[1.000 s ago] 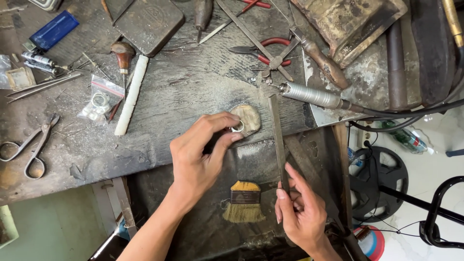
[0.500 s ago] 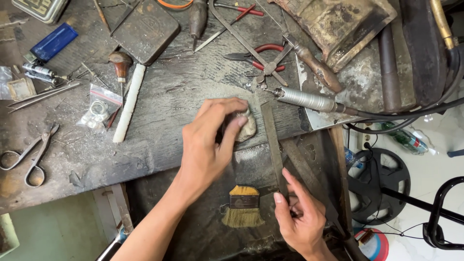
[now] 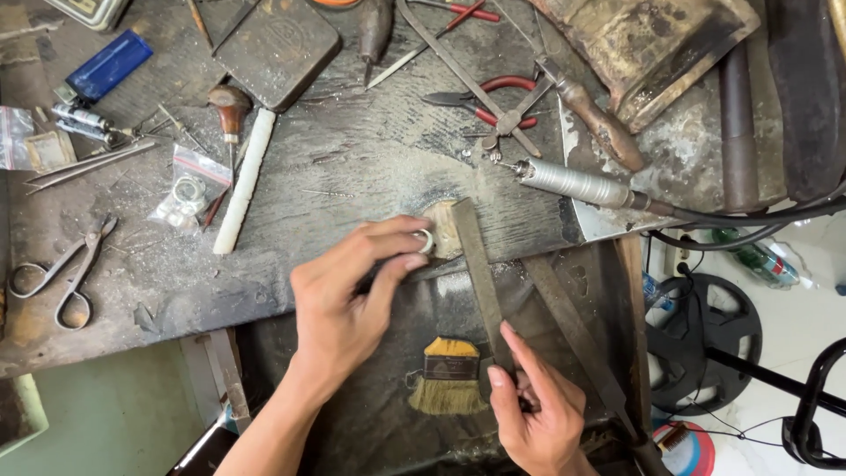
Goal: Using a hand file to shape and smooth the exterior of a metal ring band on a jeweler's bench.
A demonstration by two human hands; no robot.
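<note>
The left hand pinches a small silver ring between thumb and fingers, pressing it against the worn wooden peg at the near edge of the bench. The right hand is clenched around the handle end of a long flat file, whose far end lies across the peg just beside the ring.

The ring is smooth, round metal held only by fingertips, so a hard or skewed stroke of the file could, I judge, twist it loose or let the rough teeth scrape the thumb. The bench is dark, scarred wood dusted with filings. Below the hands lies a stubby brush with pale bristles; scissors rest far left.
</note>
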